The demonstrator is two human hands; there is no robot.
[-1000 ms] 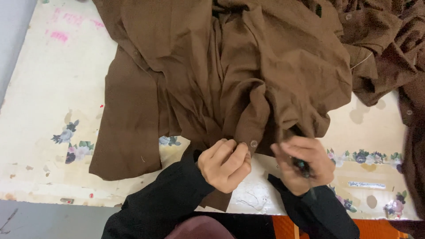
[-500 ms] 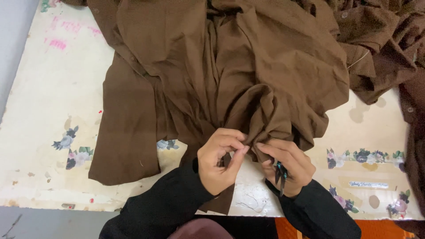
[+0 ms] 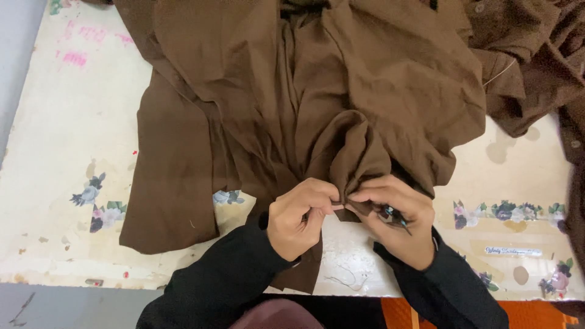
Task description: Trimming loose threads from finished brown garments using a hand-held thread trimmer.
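A large brown garment lies spread and bunched over a worn cream table with flower prints. My left hand pinches a gathered fold of the brown cloth at its near edge. My right hand meets it fingertip to fingertip on the same fold and also holds a small dark tool with a bluish part in its palm. Both arms wear black sleeves.
More brown cloth is heaped at the far right, with small buttons showing. Loose thread lies on the table between my wrists. An orange surface shows below the table's near edge.
My two hands have come together on the fold. The cloth has bunched up more between them, and the view has shifted slightly.
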